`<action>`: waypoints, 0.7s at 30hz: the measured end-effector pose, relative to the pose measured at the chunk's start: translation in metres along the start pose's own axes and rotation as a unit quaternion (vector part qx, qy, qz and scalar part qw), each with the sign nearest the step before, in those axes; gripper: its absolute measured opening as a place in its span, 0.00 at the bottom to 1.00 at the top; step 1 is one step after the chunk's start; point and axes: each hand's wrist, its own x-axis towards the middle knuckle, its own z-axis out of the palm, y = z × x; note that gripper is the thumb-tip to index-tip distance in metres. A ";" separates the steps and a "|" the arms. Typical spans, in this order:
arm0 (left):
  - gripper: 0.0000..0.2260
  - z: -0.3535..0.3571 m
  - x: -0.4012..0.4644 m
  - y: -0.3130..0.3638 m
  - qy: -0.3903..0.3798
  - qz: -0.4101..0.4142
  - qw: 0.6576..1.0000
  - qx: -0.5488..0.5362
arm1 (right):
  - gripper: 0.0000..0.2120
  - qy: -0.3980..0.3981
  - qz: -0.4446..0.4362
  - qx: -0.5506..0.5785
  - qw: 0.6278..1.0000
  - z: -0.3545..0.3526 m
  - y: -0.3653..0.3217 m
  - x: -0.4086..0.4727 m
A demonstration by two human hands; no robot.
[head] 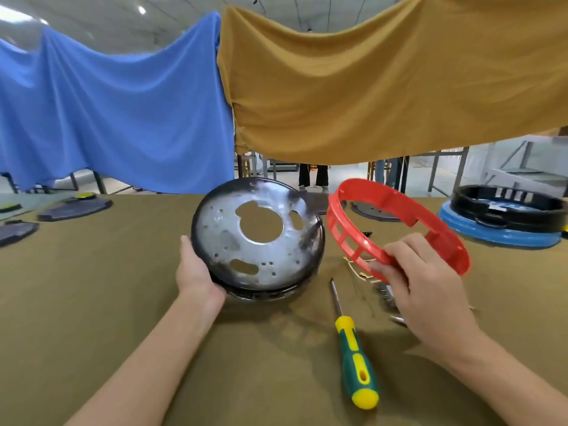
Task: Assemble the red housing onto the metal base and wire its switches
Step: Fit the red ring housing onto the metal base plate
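A round metal base point(258, 238), pierced with holes and dark at its rim, is being held tilted on edge on the olive-covered table point(92, 302) by the left hand point(196, 272), whose fingers are curled behind its near-left rim with the thumb lying along the edge. Just to the right of those fingers, a red housing point(399, 222), an open ring with slotted walls, is being gripped above the table at its near rim by the fingers point(396, 256) of the right hand point(427, 287). Between the two hands, nearer the wrists, a green-and-yellow screwdriver point(353, 358) is being left lying on the table. Thin wires point(356, 269) are partly hidden beneath the right fingers.
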 end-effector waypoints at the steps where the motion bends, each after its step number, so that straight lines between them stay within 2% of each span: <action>1: 0.17 -0.001 -0.001 0.002 -0.001 -0.007 1.000 -0.001 | 0.10 0.005 -0.002 0.004 1.000 0.001 0.000 0.000; 4: 0.15 0.000 -0.002 0.003 -0.003 -0.025 1.000 -0.001 | 0.08 0.016 -0.009 0.006 1.000 0.000 0.002 -0.002; 11: 0.19 0.001 -0.008 -0.007 -0.050 -0.057 0.997 0.023 | 0.07 0.028 -0.028 0.001 0.999 -0.006 -0.001 -0.003; 17: 0.16 0.000 -0.012 -0.013 -0.030 -0.070 0.996 0.054 | 0.06 0.017 -0.037 0.027 0.999 -0.008 -0.004 -0.005; 19: 0.15 0.001 -0.013 -0.013 -0.030 -0.062 0.995 0.068 | 0.05 0.013 -0.040 0.046 0.998 -0.007 -0.004 -0.006; 21: 0.16 0.000 -0.011 -0.012 -0.035 -0.036 0.993 0.109 | 0.04 0.020 0.006 0.115 0.993 -0.006 -0.007 -0.005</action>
